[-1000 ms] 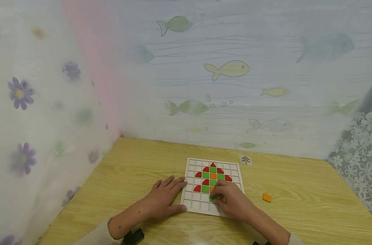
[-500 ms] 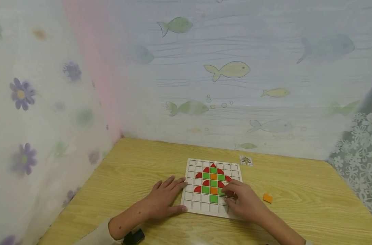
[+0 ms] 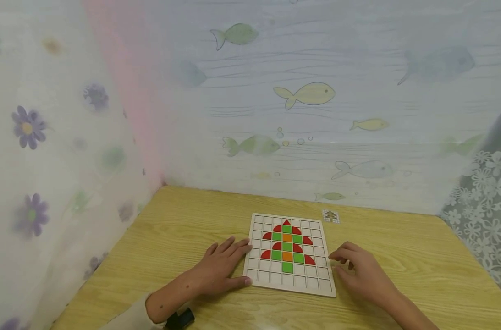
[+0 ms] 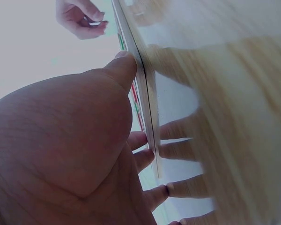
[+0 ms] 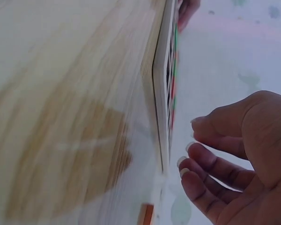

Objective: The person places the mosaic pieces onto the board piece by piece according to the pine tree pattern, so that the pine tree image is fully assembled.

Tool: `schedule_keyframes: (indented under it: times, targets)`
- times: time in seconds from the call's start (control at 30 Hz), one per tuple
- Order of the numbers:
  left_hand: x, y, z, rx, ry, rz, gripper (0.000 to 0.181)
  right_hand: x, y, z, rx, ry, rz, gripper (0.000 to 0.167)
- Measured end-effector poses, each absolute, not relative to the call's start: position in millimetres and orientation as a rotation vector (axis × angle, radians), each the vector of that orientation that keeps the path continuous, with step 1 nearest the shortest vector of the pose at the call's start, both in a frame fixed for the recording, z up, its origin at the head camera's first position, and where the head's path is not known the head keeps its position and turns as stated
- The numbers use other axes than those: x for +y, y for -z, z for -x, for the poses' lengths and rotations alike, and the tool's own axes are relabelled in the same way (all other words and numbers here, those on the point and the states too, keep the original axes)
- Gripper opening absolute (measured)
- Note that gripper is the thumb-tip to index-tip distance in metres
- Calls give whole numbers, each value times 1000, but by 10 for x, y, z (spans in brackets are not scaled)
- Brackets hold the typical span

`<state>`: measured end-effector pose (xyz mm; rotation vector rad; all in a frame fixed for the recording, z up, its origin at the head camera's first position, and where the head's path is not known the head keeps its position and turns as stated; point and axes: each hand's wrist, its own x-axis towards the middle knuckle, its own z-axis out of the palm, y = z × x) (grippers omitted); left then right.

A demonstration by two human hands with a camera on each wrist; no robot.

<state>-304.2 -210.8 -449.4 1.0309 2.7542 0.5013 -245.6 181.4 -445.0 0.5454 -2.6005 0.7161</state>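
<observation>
A pale wooden grid board (image 3: 271,277) lies on the table, bearing a tree-like pattern of green squares (image 3: 288,267), orange squares (image 3: 287,257), red quarter-rounds (image 3: 309,260) and a red triangle (image 3: 287,222) at the top. My left hand (image 3: 221,268) is spread flat, its fingertips and thumb touching the board's left edge. Just off the right edge hovers my right hand (image 3: 359,272), fingers loosely bent, nothing between them. In the right wrist view a loose orange tile (image 5: 145,214) rests on the table near that hand; the hand hides it in the head view.
A small pattern card (image 3: 330,216) lies behind the board at its right corner. The wood-grain table (image 3: 184,215) meets walls with fish and flower prints at the back and left. A black object (image 3: 181,318) sits by the left wrist.
My right hand has left the board and moved right, uncovering the pattern's lower right tiles and covering the loose orange tile in the head view. My left hand has stayed in place.
</observation>
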Motion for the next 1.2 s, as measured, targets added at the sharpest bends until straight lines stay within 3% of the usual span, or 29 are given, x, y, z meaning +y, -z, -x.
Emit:
schedule_keyframes:
  times: [0.4,1.0,1.2]
  targets:
    - [-2103,4501,3043,2751,-518,-1027,82,2185,4490,2476,-2577,-531,-495,35]
    - [-2112,4471,3030,2745,-529,-1052,83,2393,4435,2484,-2907,-593,-367,15]
    - [-2117,4474,3044,2745,-520,-1072,82,2391,4443,2488,-2943,-613,-344,16]
